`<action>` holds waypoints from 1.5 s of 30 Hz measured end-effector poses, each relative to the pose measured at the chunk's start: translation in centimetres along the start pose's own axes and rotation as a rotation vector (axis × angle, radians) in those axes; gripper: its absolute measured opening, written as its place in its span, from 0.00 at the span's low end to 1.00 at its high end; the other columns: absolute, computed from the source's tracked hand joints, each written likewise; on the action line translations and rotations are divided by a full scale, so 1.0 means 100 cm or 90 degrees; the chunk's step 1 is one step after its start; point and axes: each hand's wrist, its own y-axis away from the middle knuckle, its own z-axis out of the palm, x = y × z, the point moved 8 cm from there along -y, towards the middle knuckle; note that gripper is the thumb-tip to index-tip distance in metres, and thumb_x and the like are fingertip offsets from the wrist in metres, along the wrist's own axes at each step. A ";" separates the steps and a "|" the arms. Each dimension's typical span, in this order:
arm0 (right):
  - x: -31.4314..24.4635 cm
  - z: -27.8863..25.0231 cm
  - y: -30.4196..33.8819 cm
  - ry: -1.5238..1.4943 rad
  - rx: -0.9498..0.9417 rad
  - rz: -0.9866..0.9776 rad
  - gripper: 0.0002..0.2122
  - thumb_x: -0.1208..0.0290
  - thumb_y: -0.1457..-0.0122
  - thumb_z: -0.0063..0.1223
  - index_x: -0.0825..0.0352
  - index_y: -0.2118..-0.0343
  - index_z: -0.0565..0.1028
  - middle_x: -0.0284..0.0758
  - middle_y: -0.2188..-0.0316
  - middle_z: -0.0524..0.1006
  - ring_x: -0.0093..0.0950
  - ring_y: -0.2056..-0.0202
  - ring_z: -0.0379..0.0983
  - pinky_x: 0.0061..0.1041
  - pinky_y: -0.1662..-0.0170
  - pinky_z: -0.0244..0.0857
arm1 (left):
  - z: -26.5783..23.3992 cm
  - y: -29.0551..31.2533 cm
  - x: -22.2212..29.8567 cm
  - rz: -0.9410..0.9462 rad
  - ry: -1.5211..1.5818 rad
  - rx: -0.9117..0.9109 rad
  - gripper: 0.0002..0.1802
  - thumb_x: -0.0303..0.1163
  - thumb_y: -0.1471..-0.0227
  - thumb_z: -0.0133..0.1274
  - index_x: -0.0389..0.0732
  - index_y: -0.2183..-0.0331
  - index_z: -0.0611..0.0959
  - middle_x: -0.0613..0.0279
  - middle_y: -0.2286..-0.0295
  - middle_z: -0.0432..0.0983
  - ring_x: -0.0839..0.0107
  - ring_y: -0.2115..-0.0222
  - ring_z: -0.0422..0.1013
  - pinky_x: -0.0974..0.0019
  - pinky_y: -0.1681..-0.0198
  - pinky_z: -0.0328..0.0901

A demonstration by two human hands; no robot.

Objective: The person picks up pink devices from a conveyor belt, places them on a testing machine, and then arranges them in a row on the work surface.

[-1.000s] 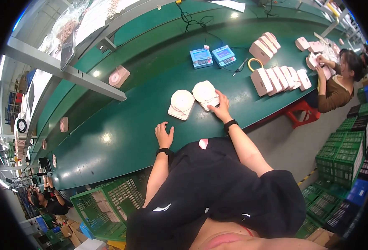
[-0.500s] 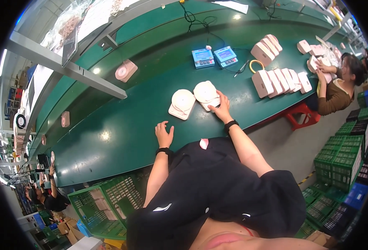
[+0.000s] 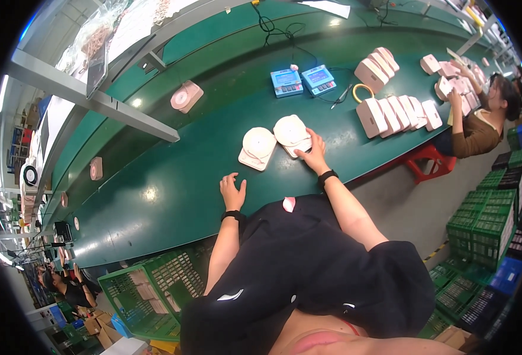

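Note:
Two pale pink, rounded-square devices, each topped with a round cream disc, lie side by side on the green table in front of me. My right hand (image 3: pixel 313 152) grips the near right corner of the right device (image 3: pixel 290 131), thumb on the near edge and fingers along its right side. The left device (image 3: pixel 258 146) stands untouched, close beside it. Nearer to me, my left hand (image 3: pixel 232 191) rests on the green table (image 3: pixel 184 207) with fingers apart and nothing in it.
Two blue-cased meters (image 3: pixel 287 83) with cables sit beyond the devices. Rows of pink units (image 3: pixel 372 118) and a yellow tape roll (image 3: pixel 363 92) stand to the right, near a co-worker (image 3: pixel 480 124). More devices (image 3: pixel 187 96) lie on the far belt. A green crate (image 3: pixel 142 296) stands lower left.
The devices on the far belt have shifted slightly to the right. The co-worker on the right has raised an arm, and the person at far left has moved. My hands stay in place.

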 end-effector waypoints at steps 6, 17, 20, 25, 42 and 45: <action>0.002 -0.001 -0.002 0.000 0.004 -0.004 0.39 0.64 0.65 0.67 0.52 0.45 0.61 0.40 0.51 0.61 0.41 0.48 0.54 0.38 0.44 0.49 | 0.002 -0.001 0.001 -0.003 0.001 -0.006 0.18 0.32 0.58 0.58 0.40 0.63 0.74 0.57 0.69 0.67 0.59 0.65 0.63 0.58 0.59 0.59; 0.000 -0.002 0.001 -0.011 0.011 0.006 0.41 0.61 0.67 0.68 0.53 0.45 0.61 0.43 0.50 0.60 0.44 0.48 0.54 0.40 0.44 0.49 | 0.003 -0.001 -0.003 0.014 0.010 -0.009 0.18 0.32 0.58 0.58 0.40 0.62 0.74 0.56 0.69 0.68 0.59 0.66 0.63 0.57 0.60 0.59; -0.010 -0.005 0.007 -0.001 0.052 -0.025 0.41 0.62 0.68 0.68 0.55 0.45 0.61 0.44 0.50 0.60 0.44 0.48 0.54 0.41 0.44 0.49 | 0.004 -0.001 -0.002 0.028 0.007 -0.012 0.18 0.32 0.58 0.58 0.39 0.62 0.74 0.56 0.69 0.67 0.59 0.66 0.63 0.57 0.60 0.58; -0.049 -0.010 0.012 0.152 0.050 -0.142 0.40 0.63 0.68 0.67 0.59 0.46 0.62 0.44 0.50 0.60 0.44 0.48 0.55 0.40 0.44 0.51 | 0.007 0.000 -0.001 0.030 0.005 -0.011 0.18 0.33 0.57 0.57 0.39 0.62 0.74 0.56 0.70 0.66 0.58 0.67 0.62 0.58 0.60 0.58; 0.112 -0.123 -0.017 -0.385 0.292 0.159 0.21 0.67 0.48 0.55 0.71 0.52 0.67 0.36 0.61 0.73 0.23 0.61 0.68 0.23 0.57 0.62 | 0.008 -0.004 -0.002 0.001 -0.011 -0.026 0.19 0.32 0.58 0.58 0.40 0.61 0.74 0.57 0.70 0.66 0.58 0.66 0.62 0.57 0.59 0.58; 0.084 -0.128 -0.025 -0.299 0.297 0.140 0.22 0.66 0.53 0.60 0.70 0.55 0.69 0.37 0.65 0.75 0.29 0.61 0.71 0.26 0.57 0.64 | 0.008 -0.004 -0.009 -0.037 -0.019 -0.048 0.23 0.32 0.60 0.60 0.40 0.59 0.73 0.57 0.68 0.67 0.59 0.65 0.63 0.58 0.59 0.59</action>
